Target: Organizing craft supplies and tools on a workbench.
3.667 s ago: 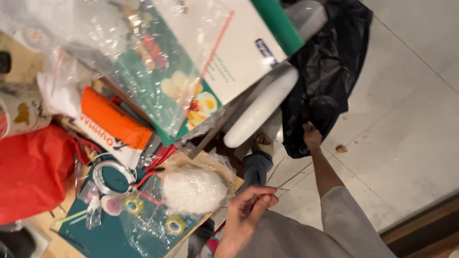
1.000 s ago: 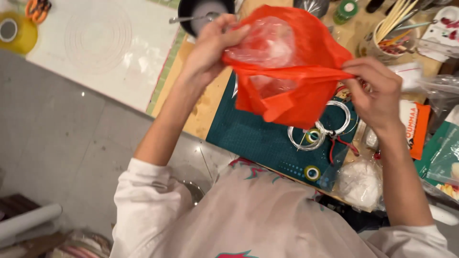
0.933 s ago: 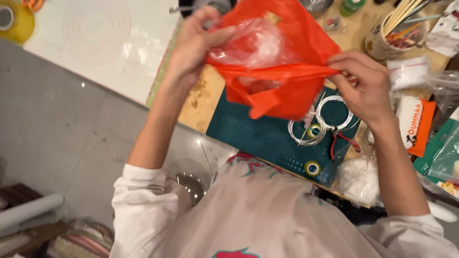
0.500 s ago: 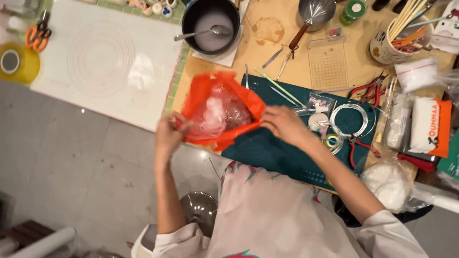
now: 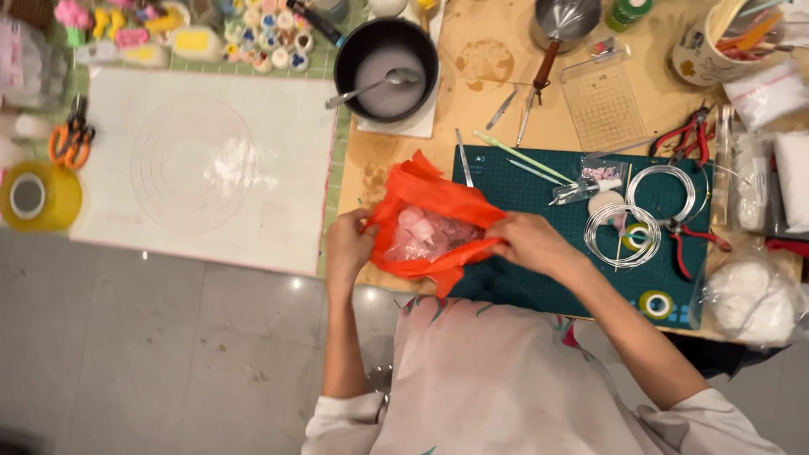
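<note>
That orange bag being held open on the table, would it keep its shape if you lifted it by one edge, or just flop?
Most likely flop: the orange plastic bag looks thin and crumpled, sagging between the left hand and right hand. It seems light, since the clear pouch of pale pieces inside is small. Its film looks glossy, so possibly slippery.

An orange plastic bag (image 5: 434,202) holding pale pink pieces (image 5: 421,236) lies partly on a dark green gridded cutting mat (image 5: 539,278).
</note>
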